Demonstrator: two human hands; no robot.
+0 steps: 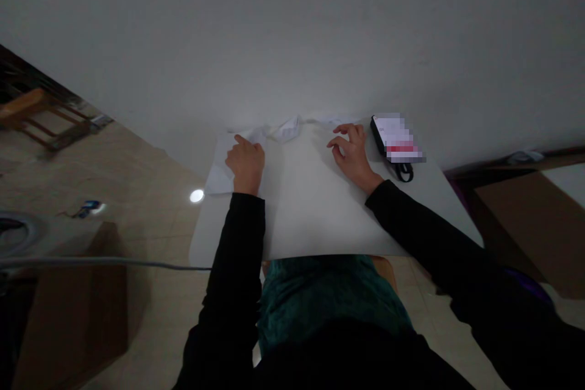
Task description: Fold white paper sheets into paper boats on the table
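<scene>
A white cloth or sheet (301, 195) lies spread over a small white table (439, 189) against a white wall. Its far edge is bunched up in crumpled folds (287, 129). My left hand (245, 161) rests on the left part of the sheet, fingers curled under and pressed down, index finger pointing toward the far edge. My right hand (351, 152) lies on the sheet's far right part, fingers bent and slightly apart, fingertips touching the fabric near the crumpled edge. Both arms wear black sleeves.
A phone-like device (397, 140) with a black strap (404, 172) lies on the table right of my right hand. A wooden chair (41, 116) stands far left on the tiled floor. A grey cable (105, 262) runs at left. Cardboard (539, 225) sits at right.
</scene>
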